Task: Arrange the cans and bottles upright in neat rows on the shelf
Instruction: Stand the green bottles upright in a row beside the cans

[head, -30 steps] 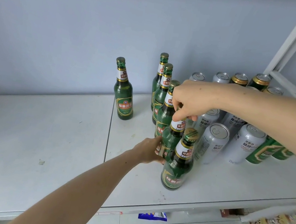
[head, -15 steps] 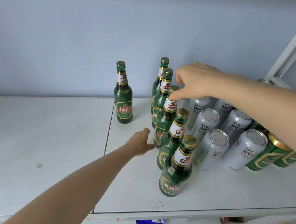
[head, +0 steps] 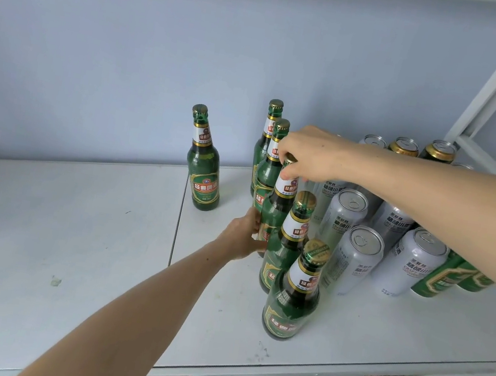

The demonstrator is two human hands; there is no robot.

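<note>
Both hands on the third bottle (head: 278, 205) of the bottle row, mid-shelf (head: 72, 225): right hand (head: 308, 155) pinches its cap from above to steer the top, left hand (head: 244, 234) wraps the lower body from the left w/ fingers behind the glass, prob. to nudge the base into line w/o tipping. Row runs near-to-far, all upright, touching the silver cans (head: 356, 257) to the right. One stray bottle (head: 203, 164) stands apart to the far left, likely next to join.
</note>
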